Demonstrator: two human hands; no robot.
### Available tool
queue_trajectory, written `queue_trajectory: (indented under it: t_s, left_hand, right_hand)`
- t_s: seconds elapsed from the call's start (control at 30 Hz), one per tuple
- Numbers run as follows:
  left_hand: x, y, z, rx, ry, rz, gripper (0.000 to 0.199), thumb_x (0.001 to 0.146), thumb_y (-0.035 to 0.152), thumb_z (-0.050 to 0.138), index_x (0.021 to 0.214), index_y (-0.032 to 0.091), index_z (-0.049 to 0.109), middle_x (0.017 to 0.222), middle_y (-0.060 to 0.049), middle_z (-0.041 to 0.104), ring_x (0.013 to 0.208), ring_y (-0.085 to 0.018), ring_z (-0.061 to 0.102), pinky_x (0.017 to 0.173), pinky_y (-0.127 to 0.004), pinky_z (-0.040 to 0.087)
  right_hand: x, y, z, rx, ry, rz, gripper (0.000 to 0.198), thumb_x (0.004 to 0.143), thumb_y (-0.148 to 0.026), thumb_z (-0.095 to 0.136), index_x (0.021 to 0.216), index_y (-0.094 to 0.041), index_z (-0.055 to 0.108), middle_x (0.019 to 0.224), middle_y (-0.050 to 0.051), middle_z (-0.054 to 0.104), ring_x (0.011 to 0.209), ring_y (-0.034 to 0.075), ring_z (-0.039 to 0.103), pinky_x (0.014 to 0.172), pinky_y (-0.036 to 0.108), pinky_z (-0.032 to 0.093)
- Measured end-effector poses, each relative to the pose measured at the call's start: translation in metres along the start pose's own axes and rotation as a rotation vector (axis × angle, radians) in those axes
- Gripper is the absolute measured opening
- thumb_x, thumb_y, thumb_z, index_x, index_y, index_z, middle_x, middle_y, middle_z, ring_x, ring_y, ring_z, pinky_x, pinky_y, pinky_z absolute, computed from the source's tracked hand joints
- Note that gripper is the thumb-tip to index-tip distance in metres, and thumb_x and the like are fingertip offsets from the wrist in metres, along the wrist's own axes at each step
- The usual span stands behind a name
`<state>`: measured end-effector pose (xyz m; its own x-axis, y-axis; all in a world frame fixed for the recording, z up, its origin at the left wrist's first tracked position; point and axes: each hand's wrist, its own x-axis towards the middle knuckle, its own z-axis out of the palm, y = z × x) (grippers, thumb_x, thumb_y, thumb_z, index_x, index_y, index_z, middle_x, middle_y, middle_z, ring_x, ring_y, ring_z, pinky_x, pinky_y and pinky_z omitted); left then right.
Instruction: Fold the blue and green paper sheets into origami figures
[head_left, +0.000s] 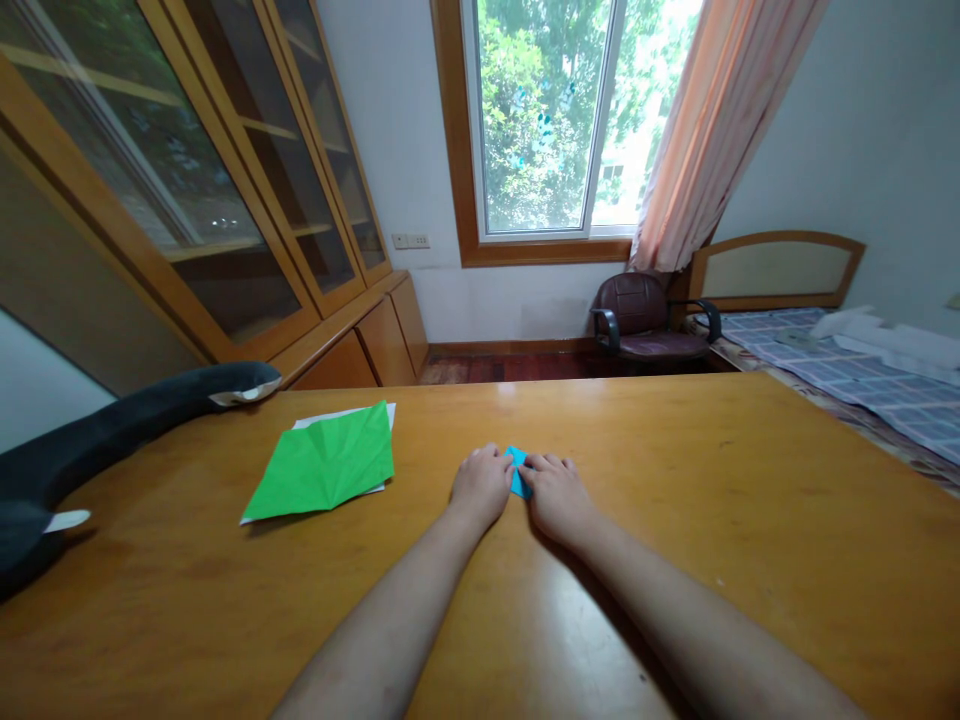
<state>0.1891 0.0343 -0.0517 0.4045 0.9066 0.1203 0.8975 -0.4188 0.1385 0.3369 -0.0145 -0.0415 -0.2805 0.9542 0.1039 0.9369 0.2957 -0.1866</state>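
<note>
- Counter (787, 520): spans the lower part of my remote view; I see both hands near its middle, side by side.
- Blue paper (519, 488): small, lying at the counter's middle between the hands, partly covered by fingers on both sides.
- Left hand (482, 487): fingers curled and drawn together, tips touching the left edge of the blue paper; from my view I cannot tell whether it pinches or only presses.
- Right hand (559, 497): fingers bent, a fingertip over the right side of the blue paper; its thumb is hidden from me, so I cannot tell how firm the hold is.
- Green sheet (326, 465): creased, well to the left of the hands, with white edges showing behind and beside it.
- Dark object (150, 415): long and curved, pale at its tip, along the counter's left side.
- Background: glass-doored cabinet (307, 270) at left; window (540, 130) beside a pink curtain (724, 130); chair (637, 310) beyond the counter, next to the bed (847, 350) at right.
</note>
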Motion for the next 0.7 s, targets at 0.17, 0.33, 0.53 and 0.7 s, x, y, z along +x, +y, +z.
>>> queue_trajectory:
  t_s: [0.17,0.33,0.53,0.7]
  left_hand:
    - [-0.002,-0.003,0.000,-0.037,0.019,-0.034,0.031,0.091,0.039,0.044,0.105,0.029,0.069,0.095,-0.006,0.059,0.088,-0.021,0.055,0.077,-0.032,0.043]
    - [-0.005,-0.007,-0.003,-0.062,-0.007,-0.099,0.034,0.090,0.044,0.043,0.112,0.033,0.067,0.101,-0.007,0.058,0.095,-0.023,0.055,0.083,-0.033,0.043]
    - [-0.005,-0.024,-0.006,-0.055,-0.022,-0.333,0.073,0.077,0.064,0.052,0.141,0.029,0.041,0.148,-0.015,0.032,0.133,-0.035,0.033,0.105,-0.050,0.030]
    - [-0.002,-0.037,-0.006,-0.092,-0.147,-0.459,0.089,0.069,0.073,0.054,0.145,0.031,0.034,0.157,-0.013,0.014,0.142,-0.041,0.011,0.108,-0.062,0.017]
  right_hand:
    - [-0.002,0.008,0.001,-0.029,0.036,0.085,0.027,0.086,-0.016,0.042,0.102,-0.019,0.063,0.112,0.010,0.061,0.102,0.023,0.050,0.082,0.036,0.029]
    - [-0.005,0.011,-0.001,-0.046,0.039,0.104,0.024,0.086,-0.019,0.042,0.099,-0.021,0.063,0.109,0.010,0.062,0.100,0.024,0.051,0.080,0.036,0.029]
    - [-0.005,0.011,-0.003,-0.049,0.026,0.103,0.025,0.087,-0.020,0.041,0.099,-0.022,0.063,0.111,0.008,0.062,0.100,0.023,0.050,0.080,0.037,0.030]
    - [-0.005,0.012,-0.004,-0.040,0.018,0.103,0.026,0.086,-0.019,0.041,0.098,-0.023,0.064,0.111,0.007,0.062,0.101,0.023,0.050,0.080,0.036,0.030]
